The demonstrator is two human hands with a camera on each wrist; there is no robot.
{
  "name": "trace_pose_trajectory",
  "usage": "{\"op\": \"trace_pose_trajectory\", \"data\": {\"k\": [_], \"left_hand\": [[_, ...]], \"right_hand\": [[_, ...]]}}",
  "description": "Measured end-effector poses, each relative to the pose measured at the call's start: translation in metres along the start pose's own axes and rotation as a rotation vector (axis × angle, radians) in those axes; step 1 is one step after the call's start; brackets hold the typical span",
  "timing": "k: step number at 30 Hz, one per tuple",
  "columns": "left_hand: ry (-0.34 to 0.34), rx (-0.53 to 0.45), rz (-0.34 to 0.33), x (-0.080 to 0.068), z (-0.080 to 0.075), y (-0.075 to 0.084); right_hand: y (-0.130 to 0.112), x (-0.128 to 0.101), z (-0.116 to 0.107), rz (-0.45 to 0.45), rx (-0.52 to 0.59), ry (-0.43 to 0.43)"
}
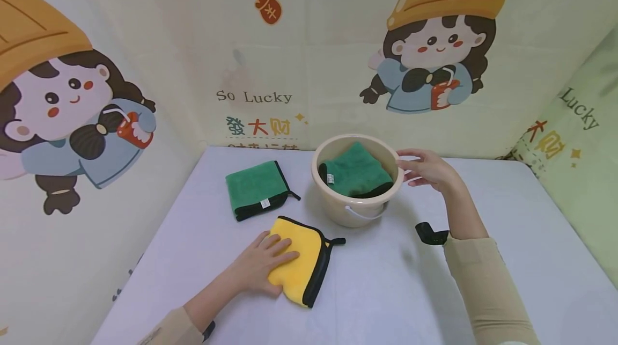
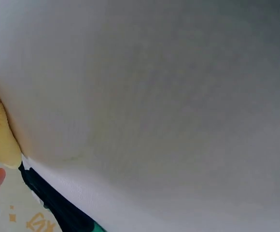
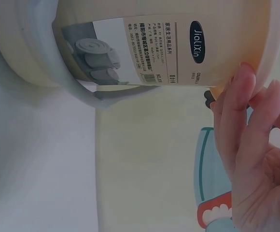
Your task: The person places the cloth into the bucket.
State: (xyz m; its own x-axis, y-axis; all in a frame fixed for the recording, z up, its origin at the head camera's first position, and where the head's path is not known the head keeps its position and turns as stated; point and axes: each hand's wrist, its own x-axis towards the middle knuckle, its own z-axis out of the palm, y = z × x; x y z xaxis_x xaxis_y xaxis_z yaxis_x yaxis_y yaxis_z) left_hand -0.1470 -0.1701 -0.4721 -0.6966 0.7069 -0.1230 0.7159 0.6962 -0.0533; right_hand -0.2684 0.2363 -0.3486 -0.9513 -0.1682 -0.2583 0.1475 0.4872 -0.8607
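A white table (image 1: 483, 291) fills the near part of the scene, with cartoon-printed cloth walls (image 1: 193, 39) behind and to both sides. A beige plastic bucket (image 1: 338, 208) with a white handle stands at the far centre of the table; a folded green cloth (image 1: 359, 173) lies inside it. A second green cloth (image 1: 256, 186), edged in black, lies flat to the left of the bucket, apart from it. A yellow cloth (image 1: 301, 259) with black edging lies nearer, below the second green cloth and just left of the bucket.

The left hand (image 1: 263, 264) rests flat on the yellow cloth, fingers straight and slightly apart. The right hand (image 1: 427, 168) touches the right rim of the bucket; its fingers (image 3: 241, 111) are straight and close together, against the outer wall beside the printed label (image 3: 145, 50). A small black object (image 1: 431, 234) lies beside the right forearm.
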Motion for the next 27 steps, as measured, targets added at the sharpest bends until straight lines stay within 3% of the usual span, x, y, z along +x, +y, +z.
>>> {"op": "trace_pose_trajectory", "data": {"k": [6,13,27], "left_hand": [[0.006,0.042,0.031,0.007,0.001,0.000],[0.067,0.064,0.060,0.013,0.006,0.002],[0.189,0.177,0.037,0.014,0.007,0.007]], "right_hand": [[0.002,0.002,-0.002,0.001,0.003,-0.006],[0.002,0.001,-0.001,0.006,0.003,0.000],[0.001,0.002,0.001,0.010,0.002,0.005]]}}
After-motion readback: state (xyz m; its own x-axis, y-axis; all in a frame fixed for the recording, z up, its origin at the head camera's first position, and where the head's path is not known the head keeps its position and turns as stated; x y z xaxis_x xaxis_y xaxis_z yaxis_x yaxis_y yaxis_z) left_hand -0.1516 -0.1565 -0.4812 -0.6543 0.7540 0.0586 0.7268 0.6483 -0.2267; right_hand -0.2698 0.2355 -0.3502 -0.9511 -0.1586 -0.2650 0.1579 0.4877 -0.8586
